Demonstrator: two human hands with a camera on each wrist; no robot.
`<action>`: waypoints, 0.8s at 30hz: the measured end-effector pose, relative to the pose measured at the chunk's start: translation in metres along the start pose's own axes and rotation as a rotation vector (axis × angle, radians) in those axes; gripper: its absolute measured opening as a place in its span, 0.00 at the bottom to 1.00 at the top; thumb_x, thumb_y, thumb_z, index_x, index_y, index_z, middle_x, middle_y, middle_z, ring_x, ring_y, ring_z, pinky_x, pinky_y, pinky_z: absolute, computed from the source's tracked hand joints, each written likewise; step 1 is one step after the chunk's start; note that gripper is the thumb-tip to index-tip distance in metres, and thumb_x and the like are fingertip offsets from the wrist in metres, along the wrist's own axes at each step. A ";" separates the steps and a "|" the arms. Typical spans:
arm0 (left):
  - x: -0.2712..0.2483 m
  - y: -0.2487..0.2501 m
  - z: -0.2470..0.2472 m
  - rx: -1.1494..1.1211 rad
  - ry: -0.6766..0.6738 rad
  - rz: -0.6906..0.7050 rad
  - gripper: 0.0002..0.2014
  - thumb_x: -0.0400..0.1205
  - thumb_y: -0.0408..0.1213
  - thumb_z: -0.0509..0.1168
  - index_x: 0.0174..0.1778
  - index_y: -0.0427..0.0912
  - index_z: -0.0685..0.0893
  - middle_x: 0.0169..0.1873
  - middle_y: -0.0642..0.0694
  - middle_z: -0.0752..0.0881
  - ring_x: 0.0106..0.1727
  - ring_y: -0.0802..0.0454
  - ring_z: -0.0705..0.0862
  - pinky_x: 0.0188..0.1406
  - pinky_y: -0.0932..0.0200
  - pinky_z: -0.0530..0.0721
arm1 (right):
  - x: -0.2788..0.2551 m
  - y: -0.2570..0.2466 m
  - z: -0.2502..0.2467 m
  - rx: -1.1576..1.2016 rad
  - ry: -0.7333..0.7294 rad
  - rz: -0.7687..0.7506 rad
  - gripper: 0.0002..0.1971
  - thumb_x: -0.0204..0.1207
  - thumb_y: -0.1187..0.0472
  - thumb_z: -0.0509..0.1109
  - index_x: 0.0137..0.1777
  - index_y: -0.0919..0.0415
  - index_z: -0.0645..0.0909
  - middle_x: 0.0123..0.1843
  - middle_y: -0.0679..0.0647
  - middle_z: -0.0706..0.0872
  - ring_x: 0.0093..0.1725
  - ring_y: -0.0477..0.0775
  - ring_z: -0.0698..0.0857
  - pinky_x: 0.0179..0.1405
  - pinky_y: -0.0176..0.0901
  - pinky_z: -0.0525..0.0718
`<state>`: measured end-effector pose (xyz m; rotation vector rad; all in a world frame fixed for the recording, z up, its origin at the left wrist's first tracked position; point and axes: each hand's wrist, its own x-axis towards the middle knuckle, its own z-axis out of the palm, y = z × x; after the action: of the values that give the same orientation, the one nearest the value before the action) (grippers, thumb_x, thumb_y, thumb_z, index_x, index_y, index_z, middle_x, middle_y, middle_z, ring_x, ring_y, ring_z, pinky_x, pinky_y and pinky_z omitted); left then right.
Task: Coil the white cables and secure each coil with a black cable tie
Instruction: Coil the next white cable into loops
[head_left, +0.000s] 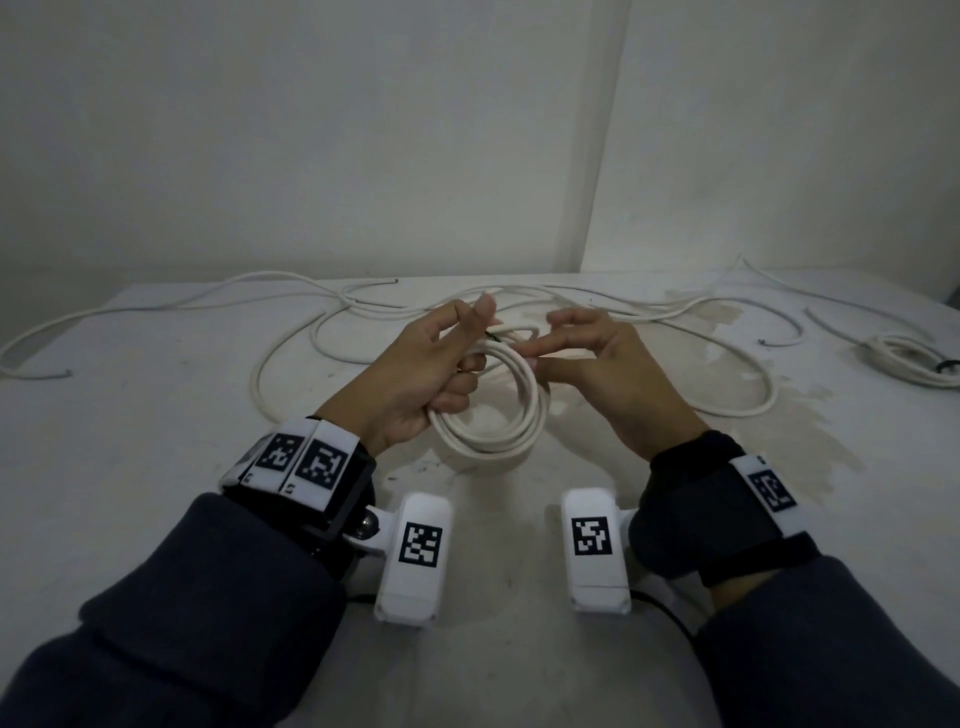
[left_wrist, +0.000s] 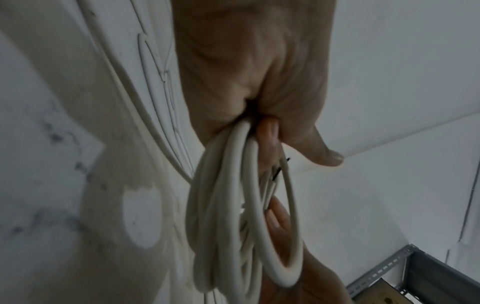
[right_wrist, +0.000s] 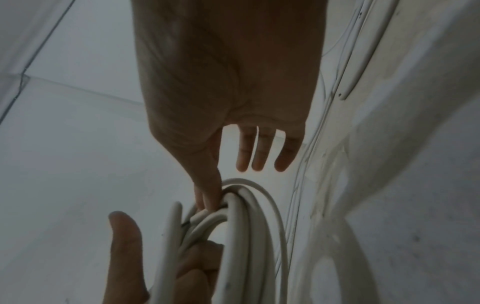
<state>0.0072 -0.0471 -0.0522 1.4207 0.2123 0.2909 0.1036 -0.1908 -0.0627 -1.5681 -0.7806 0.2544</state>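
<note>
Two hands meet over the middle of the tabletop (head_left: 156, 415) in my head view. My left hand (head_left: 415, 374) has its fingers curled round a coil (head_left: 498, 415) of white cable, held just above the surface. My right hand (head_left: 597, 364) pinches a strand at the coil's top, other fingers spread. Loose cables (head_left: 337, 312) sprawl behind, one trailing to the left edge. Near the right edge lies a tied bundle (head_left: 904, 358). Bare surface lies in front of the coil.

From the left wrist, I see the coil (left_wrist: 233, 205) hanging from the closed fingers (left_wrist: 270, 131).

From the right wrist, thumb and forefinger (right_wrist: 210, 191) nip the coil (right_wrist: 241, 226); three fingers point free.
</note>
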 end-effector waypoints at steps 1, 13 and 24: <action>-0.001 0.000 0.000 0.027 -0.009 0.004 0.17 0.70 0.53 0.67 0.43 0.43 0.75 0.24 0.50 0.65 0.17 0.61 0.57 0.12 0.71 0.53 | 0.000 0.000 -0.001 -0.055 0.014 -0.003 0.13 0.62 0.72 0.81 0.41 0.53 0.90 0.65 0.49 0.78 0.66 0.43 0.76 0.57 0.29 0.75; 0.000 0.005 -0.001 0.126 0.029 0.097 0.08 0.84 0.36 0.64 0.39 0.43 0.75 0.21 0.51 0.66 0.17 0.59 0.56 0.13 0.71 0.56 | 0.001 0.000 -0.001 0.030 0.055 -0.107 0.11 0.62 0.72 0.82 0.40 0.62 0.86 0.37 0.62 0.85 0.32 0.47 0.81 0.35 0.38 0.82; 0.003 0.010 -0.006 -0.063 0.200 0.202 0.11 0.85 0.37 0.62 0.38 0.44 0.71 0.20 0.52 0.65 0.15 0.60 0.57 0.12 0.72 0.57 | -0.002 -0.006 0.003 0.173 0.040 -0.025 0.05 0.74 0.69 0.74 0.49 0.68 0.88 0.47 0.61 0.91 0.43 0.51 0.89 0.42 0.40 0.87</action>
<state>0.0077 -0.0396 -0.0429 1.3520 0.2210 0.6019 0.0987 -0.1899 -0.0586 -1.3963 -0.7273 0.2646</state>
